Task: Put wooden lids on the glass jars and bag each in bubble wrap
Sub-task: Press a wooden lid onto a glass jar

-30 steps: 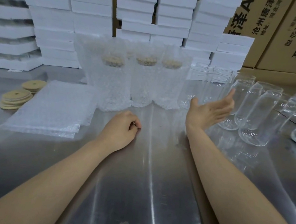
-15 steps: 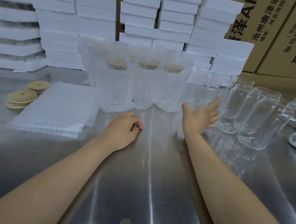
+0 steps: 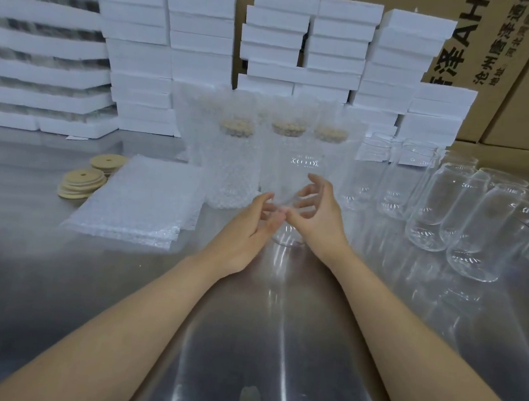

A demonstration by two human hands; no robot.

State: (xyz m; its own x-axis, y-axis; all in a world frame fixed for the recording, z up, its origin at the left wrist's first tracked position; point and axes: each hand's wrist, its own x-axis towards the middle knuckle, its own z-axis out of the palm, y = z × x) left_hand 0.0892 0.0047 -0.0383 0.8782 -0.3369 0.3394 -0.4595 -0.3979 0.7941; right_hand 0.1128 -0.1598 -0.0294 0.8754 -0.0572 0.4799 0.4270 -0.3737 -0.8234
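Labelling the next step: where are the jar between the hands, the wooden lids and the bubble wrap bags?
glass jar (image 3: pixel 299 176), head view, upper wall below rim
wooden lids (image 3: pixel 77 182), head view, top of nearer stack
bubble wrap bags (image 3: pixel 146 202), head view, middle of top bag

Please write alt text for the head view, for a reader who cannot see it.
A person's right hand grips an unlidded glass jar standing on a steel table, the left hand touching its side. Behind stand lidded jars in bubble wrap; wooden lids and bubble-wrap bags lie left, empty jars right.
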